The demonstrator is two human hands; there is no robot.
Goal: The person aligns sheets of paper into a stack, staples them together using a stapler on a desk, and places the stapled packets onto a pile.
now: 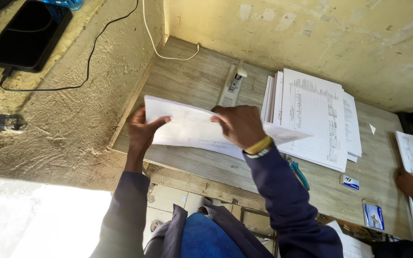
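Both hands pinch a loose sheaf of papers [197, 129] above the desk [192, 86], left hand [142, 131] at its 9 o'clock edge, right hand [240, 125] on top, so honestly sheets could slip and fan toward the stapler [232, 86] at 12 o'clock.

Grey wood-grain desk [192, 86] fixed into a corner. Walls [311, 33] of yellowed plaster, patched and stained; side wall [87, 110] coarse and rough. Pale tiled floor [168, 200] visible under the desk's worn wooden front edge. Bright daylight washes out the lower left; the desk is evenly lit.
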